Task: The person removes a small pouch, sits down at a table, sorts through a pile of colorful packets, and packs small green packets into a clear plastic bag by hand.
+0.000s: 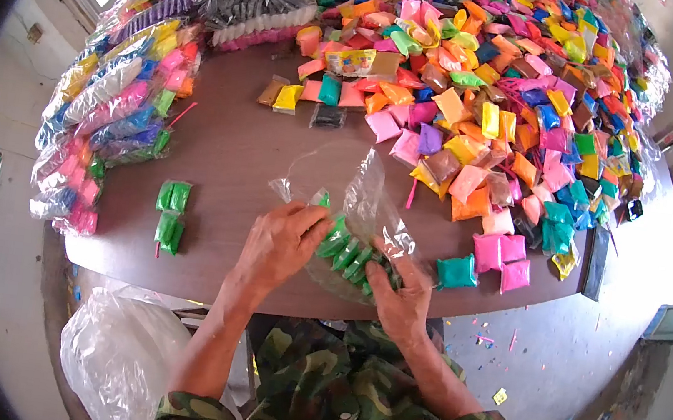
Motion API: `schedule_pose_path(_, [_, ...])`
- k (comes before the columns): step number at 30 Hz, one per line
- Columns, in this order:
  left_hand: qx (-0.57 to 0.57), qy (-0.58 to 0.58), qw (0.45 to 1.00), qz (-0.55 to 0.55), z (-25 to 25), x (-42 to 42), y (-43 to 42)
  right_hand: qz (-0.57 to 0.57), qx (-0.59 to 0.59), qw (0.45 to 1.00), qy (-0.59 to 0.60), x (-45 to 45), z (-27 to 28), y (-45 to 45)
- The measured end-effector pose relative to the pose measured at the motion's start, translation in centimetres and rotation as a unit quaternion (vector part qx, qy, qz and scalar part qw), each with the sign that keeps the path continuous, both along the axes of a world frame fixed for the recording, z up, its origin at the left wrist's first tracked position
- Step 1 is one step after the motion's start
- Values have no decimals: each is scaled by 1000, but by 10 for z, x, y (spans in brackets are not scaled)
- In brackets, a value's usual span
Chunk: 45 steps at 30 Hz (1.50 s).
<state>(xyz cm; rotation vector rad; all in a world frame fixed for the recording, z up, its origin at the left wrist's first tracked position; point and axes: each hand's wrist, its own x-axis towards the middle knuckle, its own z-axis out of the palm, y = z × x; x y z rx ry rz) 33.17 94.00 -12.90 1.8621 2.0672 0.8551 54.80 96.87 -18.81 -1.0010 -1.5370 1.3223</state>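
Note:
Near the table's front edge, a clear plastic bag (369,187) spreads between my hands, with a row of green packets (346,253) in its lower part. My left hand (286,242) is closed at the bag's left side, its fingertips pinched near a green packet. My right hand (402,289) wraps round the right end of the row, its thumb in front and the clear film over its fingers. Further left on the table lie more green packets (171,219) in two small groups, one above the other.
A large heap of coloured packets (484,102) covers the back and right of the brown table (229,130). Filled clear bags (114,107) are stacked along the left, with rows of black packets (252,7) behind. A big plastic bag (116,359) hangs below the front left edge.

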Motion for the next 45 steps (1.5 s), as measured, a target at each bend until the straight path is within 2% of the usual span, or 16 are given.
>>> schedule_pose_path(3, [13,8,1000,4,12,10,-2,0,-18,1000,0,1,-5,0])
schedule_pose_path(6, [0,4,999,-41,9,-1,-5,0,-19,1000,3,0,-2,0])
schedule_pose_path(9, [-88,-58,993,-56,26,-2,-13,2,-15,1000,-3,1,-2,1])
schedule_pose_path(12, [-97,-51,991,-78,16,-12,-15,-3,-2,999,-35,1,-1,0])
schedule_pose_path(15, [-183,-97,977,-43,35,-2,-14,-20,-4,1000,18,1,-8,0])
schedule_pose_path(18, [-76,-55,995,-38,11,5,-16,-19,-18,999,24,1,-1,-1])
schedule_pose_path(21, [-27,-50,998,-15,1,13,-13,-17,-31,999,14,4,3,-4])
schedule_pose_path(24, [19,-40,999,16,-3,22,-10,-5,21,999,35,4,-10,-6])
schedule_pose_path(27, [6,-44,998,37,-3,28,-8,39,28,999,-10,9,9,-7])
schedule_pose_path(33, [67,-53,996,27,-10,23,-9,19,38,999,-11,6,2,-8])
schedule_pose_path(36, [-8,-102,994,36,1,17,-14,27,29,999,-20,8,-1,-6])
schedule_pose_path(39, [26,-64,997,37,6,12,-18,31,-1,999,-20,10,4,-7])
schedule_pose_path(42, [-8,-139,985,98,28,7,-32,26,20,999,-27,11,0,-7])
schedule_pose_path(45, [60,-59,980,178,28,-17,-50,16,51,998,-25,8,4,-6])
